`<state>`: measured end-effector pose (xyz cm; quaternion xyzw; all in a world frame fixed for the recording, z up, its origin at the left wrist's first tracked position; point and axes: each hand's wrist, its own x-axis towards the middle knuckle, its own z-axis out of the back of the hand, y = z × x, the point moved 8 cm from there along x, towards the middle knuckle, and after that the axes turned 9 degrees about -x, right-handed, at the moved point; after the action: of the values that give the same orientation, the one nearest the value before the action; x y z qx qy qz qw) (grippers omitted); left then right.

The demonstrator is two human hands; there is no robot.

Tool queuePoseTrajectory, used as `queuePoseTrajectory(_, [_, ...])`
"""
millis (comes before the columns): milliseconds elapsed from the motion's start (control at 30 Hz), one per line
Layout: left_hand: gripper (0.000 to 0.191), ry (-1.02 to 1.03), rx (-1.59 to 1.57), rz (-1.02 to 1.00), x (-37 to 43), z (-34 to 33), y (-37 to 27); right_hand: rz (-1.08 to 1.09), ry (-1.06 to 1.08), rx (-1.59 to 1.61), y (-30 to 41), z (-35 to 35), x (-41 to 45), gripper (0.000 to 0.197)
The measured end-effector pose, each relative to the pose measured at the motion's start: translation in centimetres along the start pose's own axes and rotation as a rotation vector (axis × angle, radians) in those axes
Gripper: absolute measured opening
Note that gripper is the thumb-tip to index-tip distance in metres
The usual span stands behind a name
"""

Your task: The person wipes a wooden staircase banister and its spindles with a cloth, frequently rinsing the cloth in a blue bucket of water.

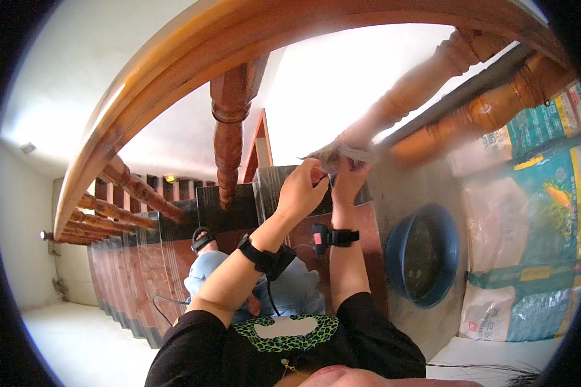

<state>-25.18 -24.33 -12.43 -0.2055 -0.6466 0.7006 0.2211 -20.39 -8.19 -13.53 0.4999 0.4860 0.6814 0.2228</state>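
A grey cloth (343, 151) is wrapped around the lower part of a turned wooden baluster (392, 106). My right hand (351, 176) grips the cloth against the baluster, its fingers partly hidden by the fabric. Just to its left, my left hand (302, 186) is at the cloth's loose end with its fingers curled; whether it pinches the fabric cannot be told. Both wrists wear black straps with small devices. Another turned baluster (228, 140) stands farther left, under the curved wooden handrail (184, 72).
A blue basin (423, 256) with murky water stands on the grey floor at the right, beside stacked printed plastic sacks (523, 217). Red and black stairs (135, 271) descend on the left. A cable (162, 302) runs near my legs.
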Motion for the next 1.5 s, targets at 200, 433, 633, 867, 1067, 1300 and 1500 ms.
queuePoseTrajectory(200, [0.044,0.035,-0.316,-0.061,2.1,-2.8,5.0,-0.023,0.234,0.019,0.3,0.6,-0.4,0.045])
queuePoseTrajectory(433, [0.021,-0.21,-0.968,0.269,3.7,-1.4,6.8,-0.097,0.207,-0.286,-0.9,5.1,-4.7,0.016])
queuePoseTrajectory(633, [0.019,-0.344,-0.602,-0.42,6.6,0.0,2.9,-0.313,0.457,-0.155,-0.3,4.7,-8.7,0.019])
queuePoseTrajectory(867, [0.013,-0.396,-0.34,-0.414,4.8,-2.5,1.1,-0.331,0.513,-0.233,1.7,7.2,-13.6,0.018])
queuePoseTrajectory(1067, [0.019,-0.444,-0.338,-0.352,7.9,-1.4,3.3,-0.166,0.43,-0.236,4.3,5.2,-10.9,0.015])
queuePoseTrajectory(1300, [0.027,-0.39,-0.125,-0.326,6.8,-1.6,-0.1,-0.215,0.457,-0.242,3.9,5.7,-11.2,0.015])
queuePoseTrajectory(1500, [0.017,-0.531,-0.237,-0.389,4.0,-3.0,0.9,-0.277,0.423,-0.179,3.6,5.8,-11.2,0.014])
